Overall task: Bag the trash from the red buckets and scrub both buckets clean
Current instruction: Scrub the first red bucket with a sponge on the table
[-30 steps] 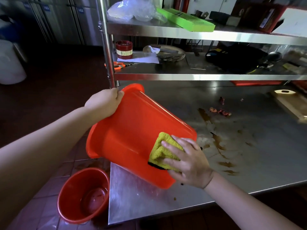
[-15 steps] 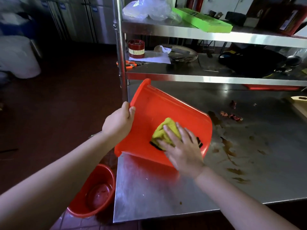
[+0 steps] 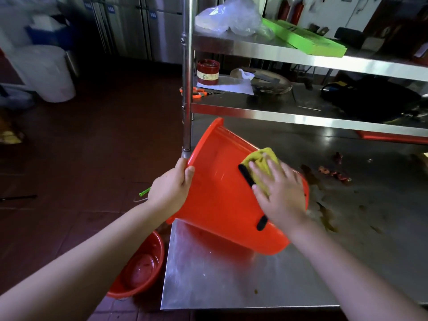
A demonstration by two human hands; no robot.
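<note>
Scrubbing is under way on the outer wall of the red plastic bucket [image 3: 215, 205], which lies tipped on its side at the left end of the steel counter [image 3: 231, 279], its rim overhanging the edge. Over the last second the yellow scrubbing pad with a black edge [image 3: 260, 163] has travelled from the near, lower part of the wall up to its far top side, so I judge one pass of the outside done; the inside cannot be seen. The right hand [image 3: 284, 195] lies flat on the pad, fingers straight and spread, pressing. The left hand [image 3: 171, 191] has slid down the rim and clenches it, thumb over the lip. The second red bucket [image 3: 139, 269] stands on the floor below the counter's corner. Brown stains [image 3: 326, 216] mark the counter to the right
</note>
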